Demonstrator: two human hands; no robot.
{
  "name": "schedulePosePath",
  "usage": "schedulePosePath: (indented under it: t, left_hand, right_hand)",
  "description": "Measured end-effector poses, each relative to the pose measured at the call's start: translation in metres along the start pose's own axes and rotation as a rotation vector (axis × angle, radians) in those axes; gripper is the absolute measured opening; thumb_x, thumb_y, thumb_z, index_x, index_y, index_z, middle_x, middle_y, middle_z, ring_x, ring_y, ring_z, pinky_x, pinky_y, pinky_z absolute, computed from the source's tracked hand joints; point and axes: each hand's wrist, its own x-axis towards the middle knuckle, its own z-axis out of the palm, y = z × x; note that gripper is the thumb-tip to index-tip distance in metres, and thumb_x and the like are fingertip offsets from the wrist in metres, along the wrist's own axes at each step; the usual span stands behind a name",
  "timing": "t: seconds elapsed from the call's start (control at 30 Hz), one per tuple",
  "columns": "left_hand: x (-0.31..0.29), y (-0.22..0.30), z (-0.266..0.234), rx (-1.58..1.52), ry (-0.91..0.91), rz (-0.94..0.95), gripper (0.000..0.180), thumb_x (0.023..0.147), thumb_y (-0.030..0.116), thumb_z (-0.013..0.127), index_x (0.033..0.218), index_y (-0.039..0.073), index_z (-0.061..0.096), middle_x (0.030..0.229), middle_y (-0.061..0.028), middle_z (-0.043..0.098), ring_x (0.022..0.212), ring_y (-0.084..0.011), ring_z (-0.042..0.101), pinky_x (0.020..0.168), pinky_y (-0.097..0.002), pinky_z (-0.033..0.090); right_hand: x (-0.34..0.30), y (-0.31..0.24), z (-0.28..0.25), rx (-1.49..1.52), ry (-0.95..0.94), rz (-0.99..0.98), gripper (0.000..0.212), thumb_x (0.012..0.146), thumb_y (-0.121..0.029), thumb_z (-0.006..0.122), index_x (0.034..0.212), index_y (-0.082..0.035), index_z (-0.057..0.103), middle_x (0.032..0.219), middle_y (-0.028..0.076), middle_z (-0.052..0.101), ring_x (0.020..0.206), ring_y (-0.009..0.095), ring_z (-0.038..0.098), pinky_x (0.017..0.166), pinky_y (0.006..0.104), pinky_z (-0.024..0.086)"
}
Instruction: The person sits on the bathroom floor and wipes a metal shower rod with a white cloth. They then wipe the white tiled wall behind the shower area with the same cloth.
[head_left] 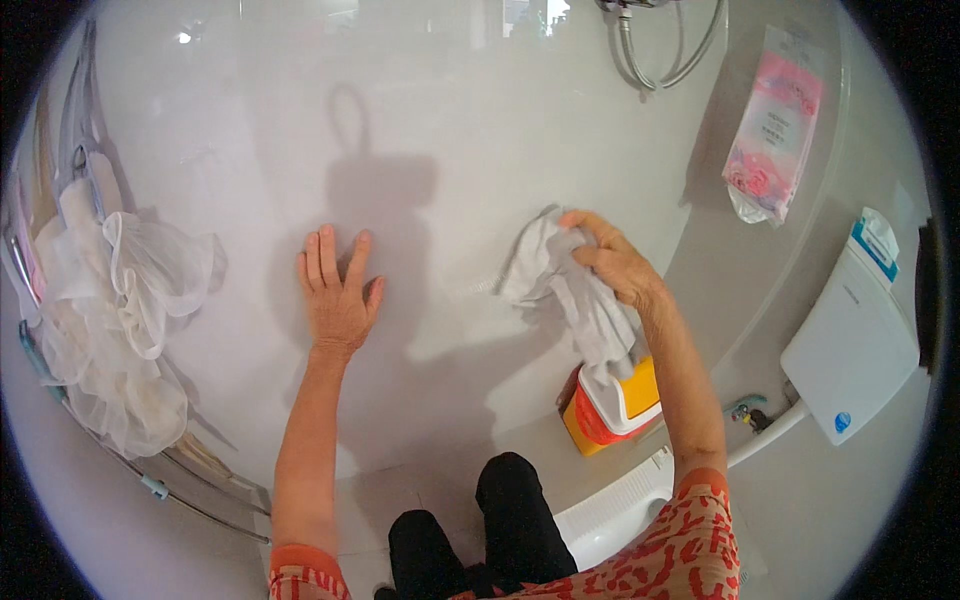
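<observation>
A crumpled white-grey cloth (575, 290) hangs from my right hand (622, 268), which is closed on its upper part. The cloth lies partly against the glossy pale wall (480, 170), and its lower end drops down in front of a bin. To the left, my left hand (338, 292) is stretched out flat on or just off the same wall, fingers apart and nothing in them. My shadow falls on the wall between and below the hands.
Below the cloth stands an orange and white bin (612, 408). A white cistern (852, 338) and squat toilet (620, 510) are at right. A pink packet (775, 125) hangs on the right wall, a shower hose (648, 75) above. White mesh puffs (130, 330) hang at far left.
</observation>
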Motion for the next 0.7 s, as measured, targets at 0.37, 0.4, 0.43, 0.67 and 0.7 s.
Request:
schedulePosePath:
  t: [0.37, 0.4, 0.43, 0.67, 0.7]
  left_hand:
    - [0.015, -0.025, -0.031, 0.115, 0.103, -0.268, 0.067, 0.081, 0.026, 0.063, 0.139, 0.011, 0.032, 0.146, -0.0185, 0.017, 0.135, -0.0367, 0.018, 0.107, -0.0552, 0.015]
    - [0.010, -0.029, -0.027, 0.167, 0.061, -0.262, 0.068, 0.082, 0.029, 0.062, 0.140, 0.011, 0.030, 0.147, -0.0190, 0.016, 0.136, -0.0374, 0.017, 0.107, -0.0561, 0.014]
    - [0.007, -0.034, -0.027, 0.227, 0.023, -0.253, 0.070, 0.083, 0.031, 0.061, 0.141, 0.011, 0.028, 0.148, -0.0195, 0.015, 0.136, -0.0382, 0.016, 0.106, -0.0570, 0.014]
    - [-0.002, -0.048, -0.009, 0.301, 0.084, -0.176, 0.068, 0.089, 0.045, 0.046, 0.143, 0.009, 0.024, 0.150, -0.0201, 0.012, 0.138, -0.0374, 0.014, 0.106, -0.0584, 0.011]
    - [-0.004, -0.052, -0.008, 0.311, 0.096, -0.169, 0.068, 0.090, 0.047, 0.043, 0.143, 0.009, 0.025, 0.150, -0.0201, 0.013, 0.138, -0.0374, 0.015, 0.106, -0.0580, 0.011]
  right_hand:
    - [0.052, -0.071, 0.086, -0.177, 0.847, -0.889, 0.061, 0.077, -0.002, 0.056, 0.135, -0.005, 0.037, 0.110, 0.017, 0.057, 0.099, 0.027, 0.056, 0.087, 0.0368, 0.045]
    - [0.065, -0.066, 0.108, -0.221, 0.866, -0.930, 0.056, 0.076, -0.002, 0.057, 0.131, -0.006, 0.044, 0.112, 0.017, 0.056, 0.101, 0.028, 0.055, 0.088, 0.0366, 0.045]
    - [0.073, -0.064, 0.129, -0.259, 0.888, -0.975, 0.051, 0.076, -0.002, 0.057, 0.126, -0.006, 0.050, 0.114, 0.016, 0.055, 0.102, 0.028, 0.054, 0.088, 0.0364, 0.044]
    - [0.104, -0.039, 0.169, -0.701, 0.712, -1.167, 0.034, 0.080, -0.011, 0.055, 0.111, -0.025, 0.061, 0.120, 0.002, 0.053, 0.103, 0.025, 0.053, 0.085, 0.0352, 0.044]
    - [0.104, -0.042, 0.158, -0.702, 0.643, -1.140, 0.034, 0.080, -0.011, 0.055, 0.109, -0.027, 0.062, 0.122, 0.000, 0.053, 0.104, 0.023, 0.052, 0.083, 0.0351, 0.043]
